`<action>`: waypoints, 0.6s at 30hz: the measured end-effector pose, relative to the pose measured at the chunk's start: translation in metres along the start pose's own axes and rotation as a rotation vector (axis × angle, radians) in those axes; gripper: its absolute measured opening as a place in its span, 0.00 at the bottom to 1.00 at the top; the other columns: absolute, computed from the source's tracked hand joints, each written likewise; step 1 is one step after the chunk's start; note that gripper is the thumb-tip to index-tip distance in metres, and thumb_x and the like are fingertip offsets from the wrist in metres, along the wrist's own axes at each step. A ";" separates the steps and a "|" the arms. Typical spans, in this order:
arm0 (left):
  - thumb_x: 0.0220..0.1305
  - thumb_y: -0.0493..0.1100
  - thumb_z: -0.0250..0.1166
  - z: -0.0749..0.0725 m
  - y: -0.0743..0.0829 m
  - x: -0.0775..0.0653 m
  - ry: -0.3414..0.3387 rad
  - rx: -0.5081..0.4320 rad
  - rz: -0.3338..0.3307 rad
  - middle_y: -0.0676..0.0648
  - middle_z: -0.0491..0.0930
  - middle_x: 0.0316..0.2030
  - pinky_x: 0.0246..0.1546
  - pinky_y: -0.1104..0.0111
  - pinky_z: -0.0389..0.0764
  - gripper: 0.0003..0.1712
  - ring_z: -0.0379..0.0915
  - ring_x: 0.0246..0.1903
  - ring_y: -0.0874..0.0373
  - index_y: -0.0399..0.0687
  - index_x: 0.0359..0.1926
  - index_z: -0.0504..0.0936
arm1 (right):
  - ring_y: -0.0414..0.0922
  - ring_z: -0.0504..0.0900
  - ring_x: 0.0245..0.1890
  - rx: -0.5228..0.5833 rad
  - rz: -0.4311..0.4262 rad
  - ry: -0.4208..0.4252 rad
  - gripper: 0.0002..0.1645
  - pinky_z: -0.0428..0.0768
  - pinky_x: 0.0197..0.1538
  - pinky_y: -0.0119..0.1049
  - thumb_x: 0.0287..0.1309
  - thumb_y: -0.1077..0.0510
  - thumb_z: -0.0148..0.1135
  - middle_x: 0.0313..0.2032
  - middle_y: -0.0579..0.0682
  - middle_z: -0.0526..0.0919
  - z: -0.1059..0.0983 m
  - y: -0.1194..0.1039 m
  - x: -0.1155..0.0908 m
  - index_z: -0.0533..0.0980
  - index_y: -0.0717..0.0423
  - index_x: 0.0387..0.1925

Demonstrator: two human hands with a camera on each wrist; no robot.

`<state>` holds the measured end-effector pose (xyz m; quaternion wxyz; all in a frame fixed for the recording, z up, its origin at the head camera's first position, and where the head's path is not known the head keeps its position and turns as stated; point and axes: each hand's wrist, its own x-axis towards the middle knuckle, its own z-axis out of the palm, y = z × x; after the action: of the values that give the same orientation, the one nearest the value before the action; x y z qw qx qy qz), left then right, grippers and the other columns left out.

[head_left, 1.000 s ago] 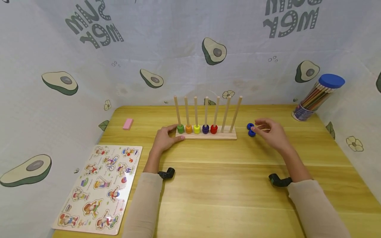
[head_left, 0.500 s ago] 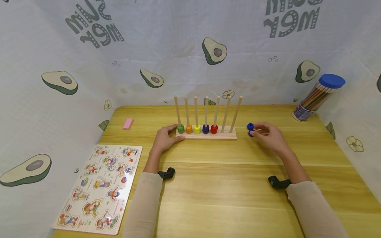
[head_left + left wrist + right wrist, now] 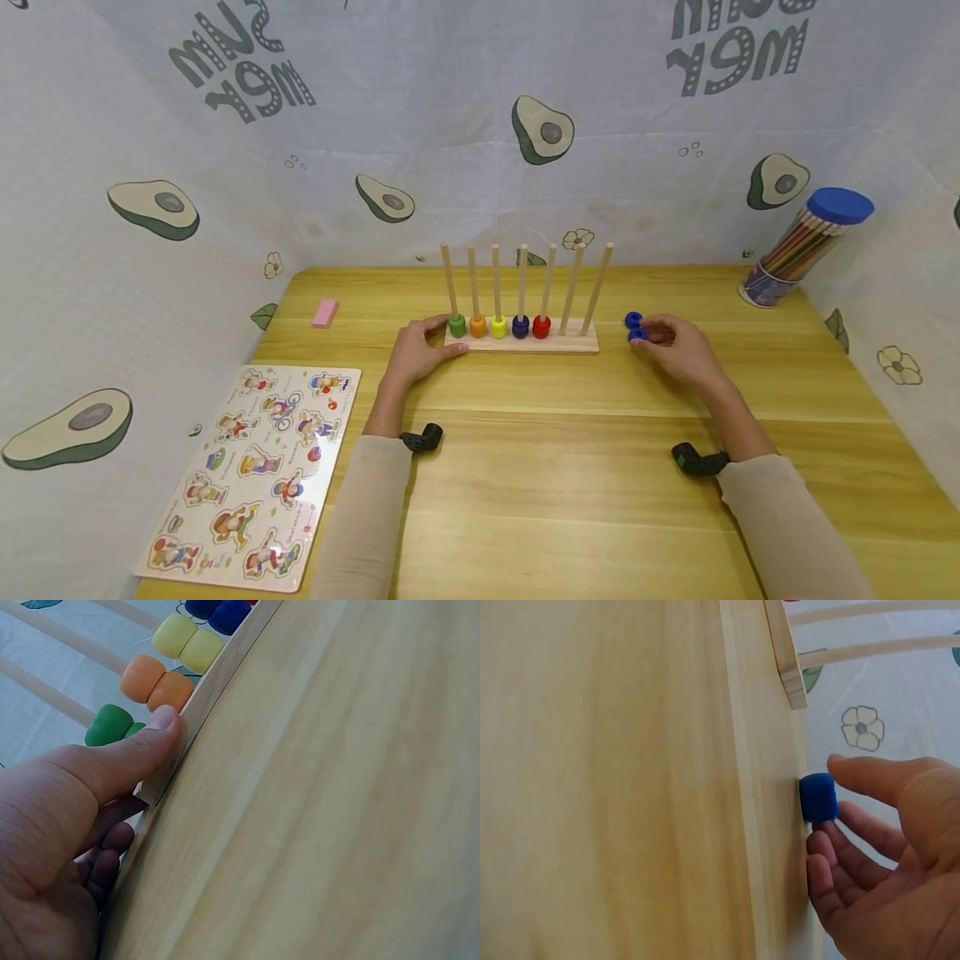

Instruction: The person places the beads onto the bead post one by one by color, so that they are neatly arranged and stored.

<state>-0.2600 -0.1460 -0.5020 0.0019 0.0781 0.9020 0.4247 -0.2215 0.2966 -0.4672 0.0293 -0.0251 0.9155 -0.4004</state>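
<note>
A wooden peg rack [image 3: 580, 340] stands at the back of the table. Green [image 3: 457, 326], orange [image 3: 477, 326], yellow [image 3: 498, 327], dark blue [image 3: 521, 327] and red beads [image 3: 541, 327] sit at the foot of its pegs; the two rightmost pegs are bare. My left hand [image 3: 417, 352] grips the rack's left end, thumb over the front edge. Two blue beads lie on the table right of the rack: a far bead [image 3: 633, 319] and a near bead [image 3: 819, 797]. Around the near bead, my right hand [image 3: 684, 350] has loosely bent fingers; the thumb looks slightly apart from it.
A pink eraser-like block [image 3: 325, 313] lies at the back left. A picture puzzle board [image 3: 251, 475] covers the table's left side. At the back right stands a blue-lidded tub of pencils [image 3: 804, 247]. A printed cloth [image 3: 450, 125] hangs behind the table.
My right hand has lowered slightly, its fingers coming around the near blue bead. The left hand keeps its hold on the rack, and the beads look unmoved.
</note>
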 end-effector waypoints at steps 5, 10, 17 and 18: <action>0.56 0.63 0.78 0.001 0.000 0.000 -0.002 0.002 0.008 0.43 0.77 0.68 0.71 0.48 0.71 0.44 0.69 0.71 0.43 0.55 0.71 0.77 | 0.62 0.77 0.58 -0.023 0.015 -0.002 0.35 0.77 0.57 0.47 0.71 0.46 0.64 0.59 0.70 0.77 0.001 0.001 0.001 0.71 0.68 0.66; 0.56 0.63 0.78 0.001 -0.001 0.001 0.002 0.003 0.008 0.43 0.77 0.68 0.71 0.48 0.71 0.43 0.69 0.71 0.43 0.56 0.70 0.77 | 0.61 0.77 0.56 -0.040 0.016 0.005 0.31 0.77 0.56 0.47 0.72 0.49 0.63 0.57 0.69 0.78 0.001 -0.002 0.001 0.73 0.68 0.64; 0.56 0.63 0.78 0.000 0.000 0.000 -0.001 0.001 0.001 0.43 0.77 0.68 0.71 0.48 0.70 0.43 0.69 0.71 0.43 0.56 0.70 0.77 | 0.63 0.77 0.56 -0.045 0.012 0.007 0.30 0.78 0.58 0.56 0.73 0.49 0.61 0.57 0.70 0.78 0.001 -0.002 0.000 0.73 0.69 0.64; 0.56 0.63 0.78 0.000 0.001 0.000 -0.002 0.000 0.000 0.43 0.77 0.68 0.71 0.48 0.70 0.43 0.68 0.71 0.43 0.55 0.70 0.77 | 0.63 0.77 0.56 -0.043 0.012 0.010 0.30 0.77 0.59 0.57 0.73 0.50 0.61 0.57 0.70 0.78 0.001 -0.002 0.001 0.72 0.69 0.64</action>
<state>-0.2600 -0.1458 -0.5012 0.0025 0.0786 0.9019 0.4247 -0.2222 0.2941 -0.4665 0.0266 -0.0182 0.9242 -0.3806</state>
